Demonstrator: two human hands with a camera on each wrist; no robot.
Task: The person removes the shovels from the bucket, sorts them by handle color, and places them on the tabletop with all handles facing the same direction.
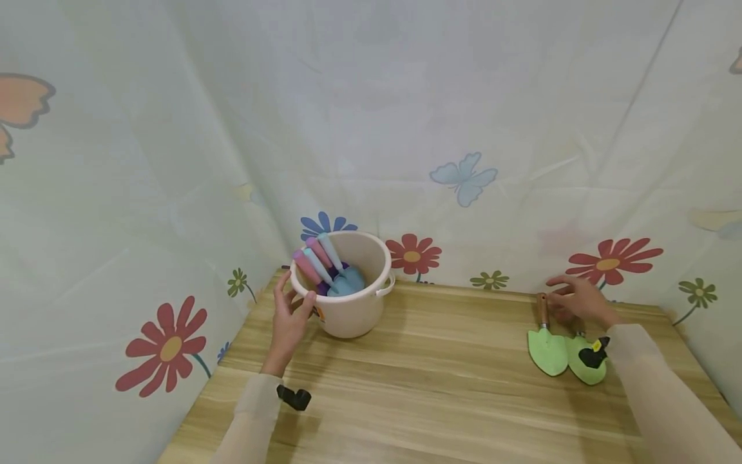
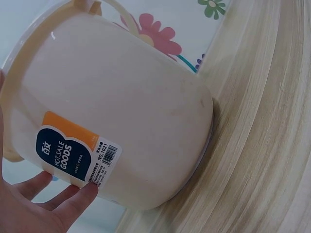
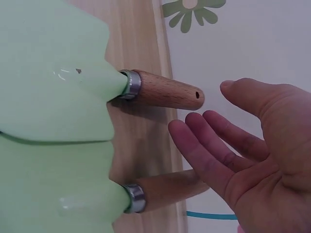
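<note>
A cream plastic bucket [image 1: 348, 316] stands at the table's back left. Several small tools with pink and light-blue handles [image 1: 317, 263] lean inside, their blue heads [image 1: 348, 281] low in it. My left hand [image 1: 288, 319] rests against its near left side, fingers spread beside the orange and navy label [image 2: 73, 150]. On the right lie two light-green trowels with wooden handles, the left trowel [image 1: 547, 352] overlapping the right trowel [image 1: 588, 370]. My right hand [image 1: 582, 299] hovers over the handle ends, fingers loosely bent. In the right wrist view, a gap separates thumb and fingertips near one wooden handle [image 3: 167, 91].
The wood-grain table [image 1: 429, 386] ends at the back against a pale curtain [image 1: 371, 129] printed with flowers and butterflies. A white handle [image 1: 385, 285] hangs on the bucket's right side. A small black device [image 1: 294, 397] sits on my left sleeve, another [image 1: 592, 356] on my right.
</note>
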